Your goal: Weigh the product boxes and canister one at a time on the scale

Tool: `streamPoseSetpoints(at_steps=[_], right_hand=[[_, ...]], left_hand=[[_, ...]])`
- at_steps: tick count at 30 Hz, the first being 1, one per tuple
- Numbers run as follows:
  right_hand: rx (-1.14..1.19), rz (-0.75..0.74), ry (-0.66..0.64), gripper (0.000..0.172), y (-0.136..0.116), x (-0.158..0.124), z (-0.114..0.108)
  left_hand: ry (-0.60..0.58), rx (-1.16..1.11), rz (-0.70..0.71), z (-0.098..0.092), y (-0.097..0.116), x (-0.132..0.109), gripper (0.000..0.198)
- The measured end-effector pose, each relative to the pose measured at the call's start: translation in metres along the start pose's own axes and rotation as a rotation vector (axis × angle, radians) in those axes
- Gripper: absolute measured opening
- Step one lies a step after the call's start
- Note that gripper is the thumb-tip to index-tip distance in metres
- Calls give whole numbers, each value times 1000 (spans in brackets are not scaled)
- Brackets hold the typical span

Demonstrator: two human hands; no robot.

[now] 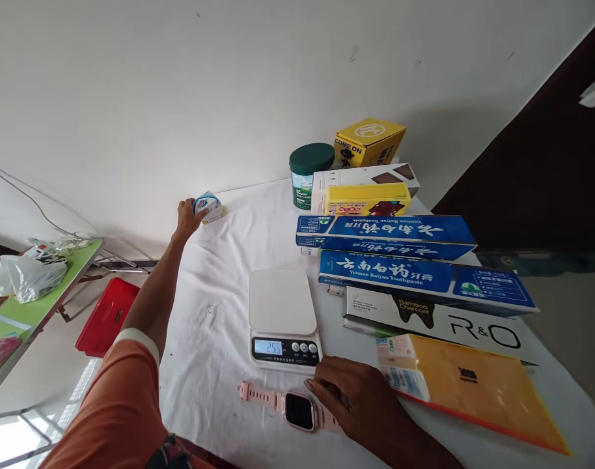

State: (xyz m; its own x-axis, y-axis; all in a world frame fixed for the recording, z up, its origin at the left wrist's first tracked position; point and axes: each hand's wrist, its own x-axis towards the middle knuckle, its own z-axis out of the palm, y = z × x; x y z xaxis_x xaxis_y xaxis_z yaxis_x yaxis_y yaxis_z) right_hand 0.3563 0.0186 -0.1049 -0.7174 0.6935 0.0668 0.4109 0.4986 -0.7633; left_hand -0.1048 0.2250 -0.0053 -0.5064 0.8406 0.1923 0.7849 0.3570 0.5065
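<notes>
My left hand [187, 218] reaches to the far left of the cloth, its fingers closed on a small white-and-blue box [209, 208] near the wall. My right hand [353, 391] rests with loosely curled fingers beside the lower right corner of a white digital kitchen scale [282, 303]; nothing shows in its grasp. The scale's plate bears nothing, and its lit display seems to read 255. A pink smartwatch [300, 411] lies in front of the scale, one end of its strap running to the right hand's thumb side.
To the right stand blue toothpaste boxes [385, 229], a black-and-white Bamboo Charcoal box [424, 316], an orange translucent pouch [478, 384], a green-lidded tub [311, 172] and yellow boxes [370, 140]. A red bin [107, 316] and green table [70, 280] are left.
</notes>
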Motion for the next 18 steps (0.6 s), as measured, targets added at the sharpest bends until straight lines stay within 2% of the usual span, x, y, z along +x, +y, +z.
streamPoseSetpoints(at_steps=[3,7,11,14,18], right_hand=[[12,-24,23,37,0,0,1],[-7,-64,66,35,0,-1,1],[-33,-60,80,36,-1,0,1],[-32,-31,60,36,-3,1,-1],[-9,4,43,37,-5,3,-4]], left_hand=[[-49,-4,-31,11,-3,15,51],[-82,-1,-30,16,-5,16,56],[0,10,25,16,10,6,89],[37,-35,239,21,46,-21,96],[-61,-81,804,35,122,-89,80]])
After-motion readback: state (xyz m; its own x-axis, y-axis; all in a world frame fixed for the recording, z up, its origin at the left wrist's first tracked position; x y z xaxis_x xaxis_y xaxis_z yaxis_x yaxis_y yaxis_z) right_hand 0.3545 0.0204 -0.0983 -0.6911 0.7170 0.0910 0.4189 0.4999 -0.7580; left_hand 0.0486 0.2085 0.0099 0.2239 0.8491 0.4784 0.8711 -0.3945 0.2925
